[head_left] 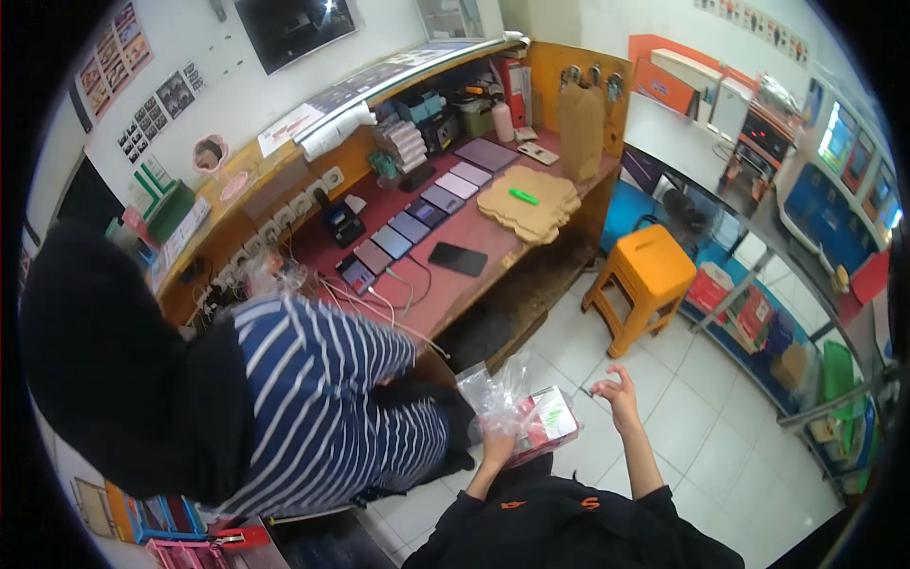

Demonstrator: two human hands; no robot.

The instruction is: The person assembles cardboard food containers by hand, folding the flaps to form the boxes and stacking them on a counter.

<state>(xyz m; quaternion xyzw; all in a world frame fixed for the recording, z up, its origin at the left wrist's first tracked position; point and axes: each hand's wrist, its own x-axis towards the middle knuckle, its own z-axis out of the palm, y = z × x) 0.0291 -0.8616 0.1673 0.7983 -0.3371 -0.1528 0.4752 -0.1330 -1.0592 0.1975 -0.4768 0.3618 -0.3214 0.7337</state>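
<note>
Red-and-white box: held at the lower middle of the frame, above the tiled floor (682, 417); the box (552, 417) lies tilted, its pale face toward the upper right.
Clear plastic bag: loose film stands up in peaks over the box's left part; whether the bag (512, 384) wraps the whole box cannot be told.
Handling the film: best pinched at a loose peak and drawn along the box, not tugged across its corners, where thin plastic would probably snag or tear.
Steadying the box: a firm hold low on its side should serve, since there is only floor and the wearer's lap beneath; squeezing hard could dent the card.
Left hand: closed on the left end of the box, plastic bunched about it; the left hand (499, 446) has its fingertips hidden by film and box.
Right hand: raised right of the box and apart from it, fingers spread and lightly curled; no clear hold shows in the right hand (621, 402).
Both hands: well apart, with the box toward the left one.
Tabletop: upper middle, reddish; the tabletop (455, 233) carries a row of phones (409, 226).
</note>
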